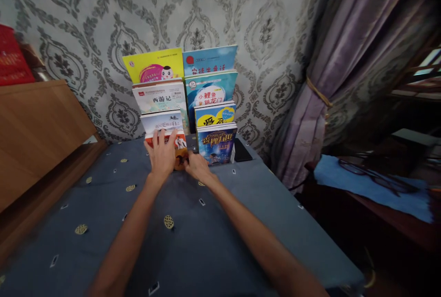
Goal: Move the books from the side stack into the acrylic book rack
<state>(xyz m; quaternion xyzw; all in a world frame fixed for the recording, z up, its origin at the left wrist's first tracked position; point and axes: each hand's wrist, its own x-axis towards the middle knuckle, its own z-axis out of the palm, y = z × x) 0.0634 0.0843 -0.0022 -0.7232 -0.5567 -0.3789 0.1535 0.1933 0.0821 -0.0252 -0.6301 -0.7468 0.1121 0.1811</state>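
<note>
On the cloth-covered table, books stand in two upright columns, one behind another. At the front of the left column is a red-and-orange book (181,158). My left hand (163,154) grips its upper left part, fingers reaching over the top edge and partly covering the cover. Curled at the lower right edge of the same book is my right hand (199,166), its fingertips partly hidden. Behind are a pale book (159,120), a white book (160,97) and a yellow book (134,66). Beside my right hand, a dark blue book (217,145) fronts the right column.
More books, including a yellow-and-blue one (213,115), a teal one (210,88) and a blue one (210,58), stand at right. A black phone-like slab (243,150) lies beside them. A wooden cabinet (44,136) flanks the left; a curtain (320,72) hangs right. Glasses (375,175) lie on blue cloth.
</note>
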